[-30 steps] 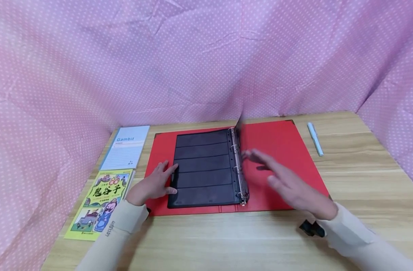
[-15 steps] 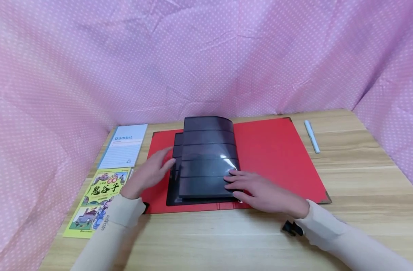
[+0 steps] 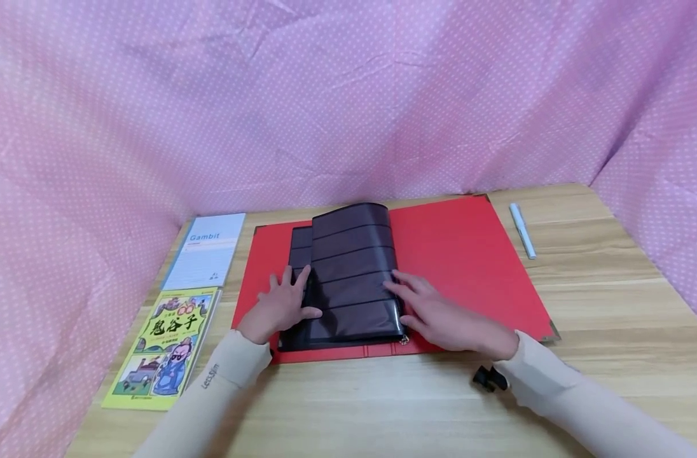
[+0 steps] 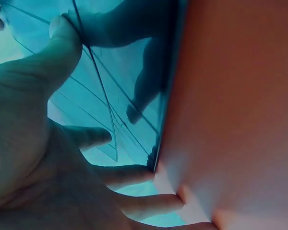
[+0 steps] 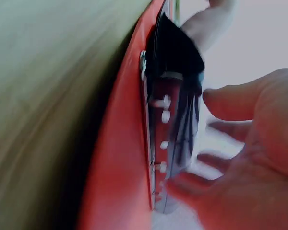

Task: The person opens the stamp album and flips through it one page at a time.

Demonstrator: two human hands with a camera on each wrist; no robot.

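A red ring binder (image 3: pixel 463 254) lies spread on the table, its black pocket pages (image 3: pixel 351 270) over the left cover. The upper page bows up at the spine and overlaps another page (image 3: pixel 301 238) beneath it, set further left. My left hand (image 3: pixel 276 308) has its fingers spread at the pages' left edge, thumb on the upper page's lower left part. My right hand (image 3: pixel 446 318) rests its extended fingertips at the pages' right side by the spine. In the right wrist view, the metal rings (image 5: pixel 164 115) show under the curved pages, with the fingers loosely bent beside them.
A white Gambit notebook (image 3: pixel 205 248) and a yellow comic-style book (image 3: pixel 159 350) lie left of the binder. To its right is a pale blue pen (image 3: pixel 523 230). A pink dotted cloth (image 3: pixel 348 114) hangs behind the wooden table (image 3: pixel 348 407).
A page turned from the right over to the left, and the upper page now lies lower. My right hand moved left to the spine; my left hand came onto the pages' left edge.
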